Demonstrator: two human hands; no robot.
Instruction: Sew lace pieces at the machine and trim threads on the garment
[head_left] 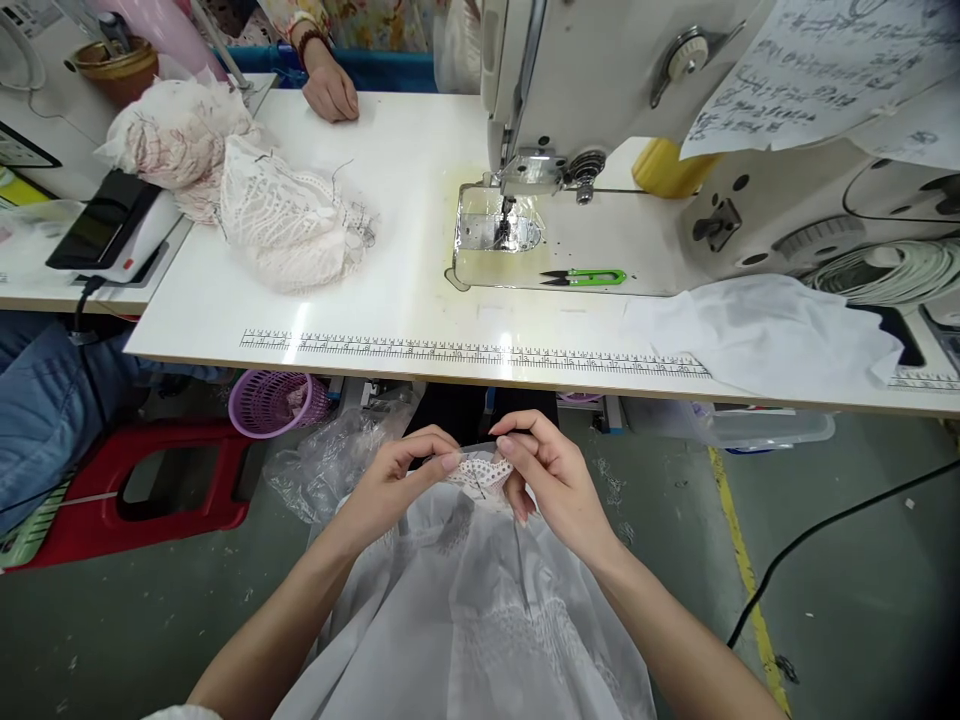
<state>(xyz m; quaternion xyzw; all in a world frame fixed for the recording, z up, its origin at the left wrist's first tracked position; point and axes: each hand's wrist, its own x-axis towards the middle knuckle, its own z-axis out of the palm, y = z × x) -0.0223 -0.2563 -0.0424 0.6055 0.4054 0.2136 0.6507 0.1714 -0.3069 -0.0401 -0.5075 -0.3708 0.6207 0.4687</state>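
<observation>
A sheer white garment (420,610) is spread over my lap, below the front edge of the sewing table. Its lace-trimmed edge (480,475) is stretched between my two hands. My left hand (397,480) pinches one end of that edge between thumb and fingers. Opposite it, my right hand (551,480) grips the other end, with the thumb pressed on the lace and some fingertips tucked behind the cloth. A dark thread mark shows on the lace. Folds in the garment hide part of its shape.
The sewing machine (600,90) stands on the white table (405,310), with green thread snips (585,277) near its needle. Lace pieces (292,215) lie left and white cloth (780,335) right. A co-worker's hand (330,88) rests at the far edge. A red stool (150,490) and purple basket (274,405) are below.
</observation>
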